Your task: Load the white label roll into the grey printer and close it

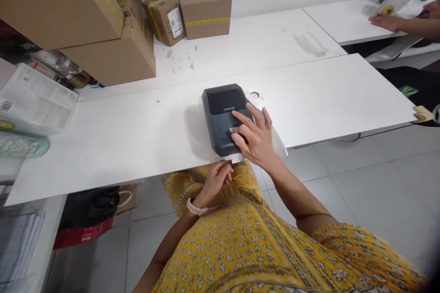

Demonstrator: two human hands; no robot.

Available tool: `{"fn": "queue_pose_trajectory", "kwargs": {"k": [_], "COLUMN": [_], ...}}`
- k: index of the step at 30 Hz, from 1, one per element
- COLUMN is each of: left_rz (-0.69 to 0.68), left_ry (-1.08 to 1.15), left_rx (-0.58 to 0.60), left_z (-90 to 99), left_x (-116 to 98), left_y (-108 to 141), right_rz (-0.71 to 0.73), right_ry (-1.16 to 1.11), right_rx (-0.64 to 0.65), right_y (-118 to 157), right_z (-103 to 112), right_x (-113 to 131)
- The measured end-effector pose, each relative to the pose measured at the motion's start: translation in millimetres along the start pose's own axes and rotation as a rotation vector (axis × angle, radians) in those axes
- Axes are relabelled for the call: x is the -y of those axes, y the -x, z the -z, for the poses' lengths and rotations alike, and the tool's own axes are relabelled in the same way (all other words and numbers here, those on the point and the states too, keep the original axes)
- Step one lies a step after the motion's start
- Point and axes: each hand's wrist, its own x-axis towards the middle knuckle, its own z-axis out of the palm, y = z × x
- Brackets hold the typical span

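Observation:
A dark blue-grey label printer [225, 121] with a black glossy top panel sits near the front edge of the white table. Over its right side is my right hand [256, 139], fingers spread, with fingertips on or just above the top near a light-coloured button. A short white paper strip [235, 158] sticks out of the printer's front. Just below the table edge, my left hand [219, 176] is closed, its curled fingertips at the left end of that strip. Whether they pinch the strip is hidden. A pale pink band is around my left wrist.
Cardboard boxes [205, 11] stand along the wall, with larger ones [110, 55] stacked at left. A white carton [37, 98] is at the left edge. Behind the printer lies a small white roll [255, 95]. Another person's hand [387, 23] rests on the far right table.

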Motion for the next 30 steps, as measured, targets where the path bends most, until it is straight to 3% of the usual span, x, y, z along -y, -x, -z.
{"fn": "queue_pose_trajectory", "kwargs": {"k": [4, 6, 8, 12, 16, 20, 24, 27, 30], "left_rz": [-0.189, -0.360, -0.521, -0.681, -0.683, -0.748, -0.848, -0.717, -0.509], "left_ry": [-0.012, -0.067, -0.165, -0.349, -0.359, -0.218, -0.141, -0.202, -0.304], "left_rx": [-0.300, -0.478, -0.572, -0.453, -0.388, -0.389, -0.415, -0.528, -0.499], "left_z": [12.3, 13.2, 12.0, 7.3, 1.7, 6.6, 29.5, 43.6, 43.6], "left_x": [-7, -13, -17, -19, -28, -62, -97, -104, -95], "left_y": [8, 9, 7, 1, 1, -10, -54, -93, -117], "right_rz": [-0.036, -0.084, -0.162, -0.383, -0.438, -0.316, -0.220, -0.186, -0.140], "right_ry": [-0.106, -0.173, -0.264, -0.484, -0.535, -0.525, -0.391, -0.257, -0.175], "right_rx": [0.020, 0.012, -0.029, -0.167, -0.203, -0.253, -0.255, -0.222, -0.185], "right_y": [-2, 10, 29, 65, 65, 28, -32, -83, -129], "right_z": [-5, -9, -12, -21, -19, -5, 5, 5, 1], "right_x": [-6, -7, -6, 4, 10, 2, -13, -26, -39]}}
